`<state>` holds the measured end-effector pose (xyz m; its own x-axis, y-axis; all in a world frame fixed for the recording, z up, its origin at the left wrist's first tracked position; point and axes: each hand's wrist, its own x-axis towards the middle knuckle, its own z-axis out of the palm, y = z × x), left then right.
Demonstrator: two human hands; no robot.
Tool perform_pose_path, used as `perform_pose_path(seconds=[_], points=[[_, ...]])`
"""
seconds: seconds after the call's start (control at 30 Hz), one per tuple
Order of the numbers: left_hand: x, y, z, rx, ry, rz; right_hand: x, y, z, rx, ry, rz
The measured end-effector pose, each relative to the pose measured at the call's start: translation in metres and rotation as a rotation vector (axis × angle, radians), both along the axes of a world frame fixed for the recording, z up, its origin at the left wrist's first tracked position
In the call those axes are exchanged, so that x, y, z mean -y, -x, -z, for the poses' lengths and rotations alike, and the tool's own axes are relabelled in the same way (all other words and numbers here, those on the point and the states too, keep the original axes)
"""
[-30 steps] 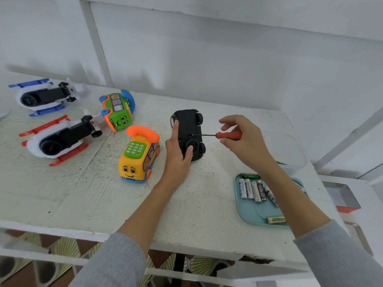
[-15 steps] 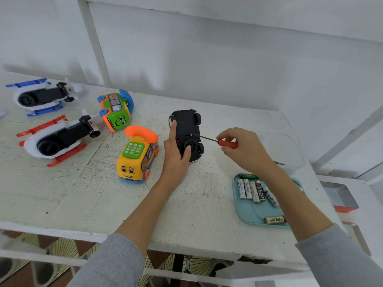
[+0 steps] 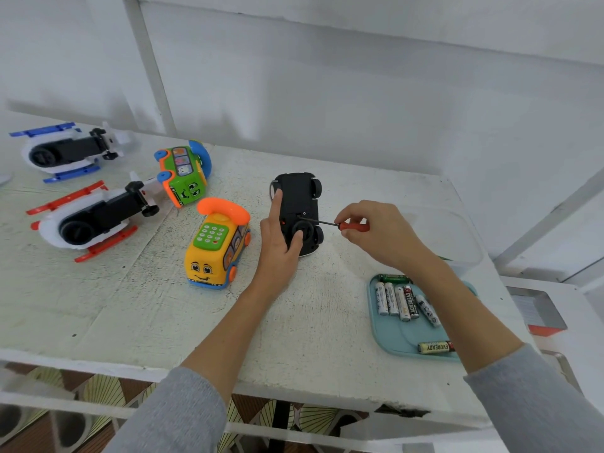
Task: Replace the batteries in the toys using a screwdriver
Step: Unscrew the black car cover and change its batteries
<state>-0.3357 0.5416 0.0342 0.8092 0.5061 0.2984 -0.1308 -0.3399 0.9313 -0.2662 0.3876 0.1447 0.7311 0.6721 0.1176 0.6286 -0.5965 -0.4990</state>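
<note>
Left hand (image 3: 277, 243) steadying upturned toy car (image 3: 299, 204), right hand (image 3: 379, 233) grip pinching screwdriver (image 3: 340, 224)

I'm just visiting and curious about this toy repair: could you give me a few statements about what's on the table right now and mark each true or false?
1. The right hand pinches a red-handled screwdriver. True.
2. The black toy car stands on its wheels. False: it lies underside up, steadied by the left hand.
3. The batteries lie on a blue tray. True.
4. The yellow phone toy is held in a hand. False: it stands alone on the table.
</note>
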Motion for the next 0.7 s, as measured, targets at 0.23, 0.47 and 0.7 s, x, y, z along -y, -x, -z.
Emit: perform_pose_path(seconds=[0.23, 0.47, 0.7], points=[[-0.002, -0.001, 0.002, -0.01, 0.014, 0.014, 0.0, 0.001, 0.005, 0.028, 0.017, -0.009], [-0.003, -0.001, 0.002, -0.015, 0.04, 0.015, -0.002, 0.009, 0.027, 0.123, -0.013, -0.039], [-0.003, 0.0, -0.001, -0.024, 0.077, 0.039, 0.002, 0.009, 0.044, 0.183, -0.091, -0.027]])
